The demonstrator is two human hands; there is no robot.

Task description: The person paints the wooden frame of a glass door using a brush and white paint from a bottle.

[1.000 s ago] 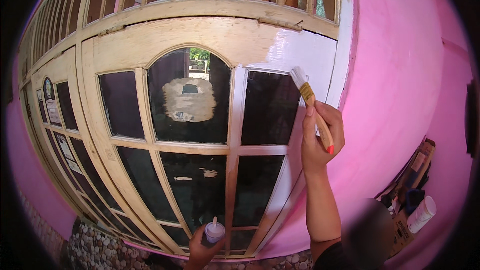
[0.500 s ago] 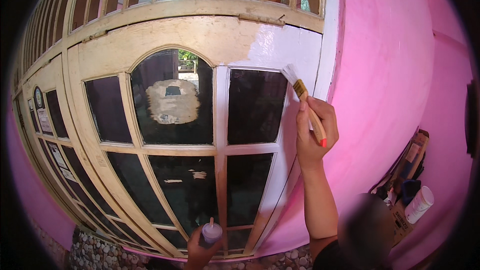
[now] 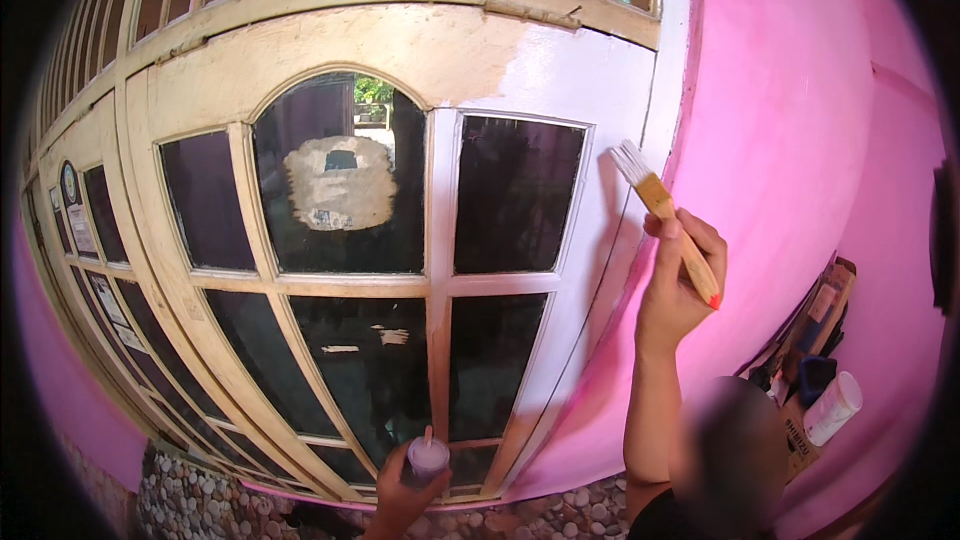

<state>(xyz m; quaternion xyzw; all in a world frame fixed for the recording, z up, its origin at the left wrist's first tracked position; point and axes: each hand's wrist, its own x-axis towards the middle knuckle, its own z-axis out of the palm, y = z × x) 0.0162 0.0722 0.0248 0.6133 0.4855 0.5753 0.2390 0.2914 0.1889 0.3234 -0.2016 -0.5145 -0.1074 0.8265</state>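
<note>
My right hand point(image 3: 680, 285) is closed round the wooden handle of a paintbrush point(image 3: 654, 192) with a red end. Its white-coated bristles point up and left, at the right edge of a wooden door point(image 3: 400, 35); whether they touch it I cannot tell. Fresh pale lilac paint point(image 3: 560, 80) covers the door's upper right corner, right stile and some window bars, while the rest is worn cream. Low in front of the door, my left hand point(image 3: 398, 500) grips a small cup point(image 3: 429, 458) of lilac paint. A flat wooden stick point(image 3: 429, 433) stands up out of it.
Dark glass panes point(image 3: 520, 195) fill the door, one with a torn paper patch point(image 3: 342, 183). A pink wall point(image 3: 770, 140) adjoins on the right. Beside it stand a white tub point(image 3: 833, 410) and a cardboard box point(image 3: 800, 445). Pebbles point(image 3: 200, 490) cover the floor. A blurred dark shape point(image 3: 738, 450) lies by my right arm.
My right hand and the brush have moved right, from the window frame's upper right corner to the door's right edge. The view has shifted slightly; my left hand still holds the cup low.
</note>
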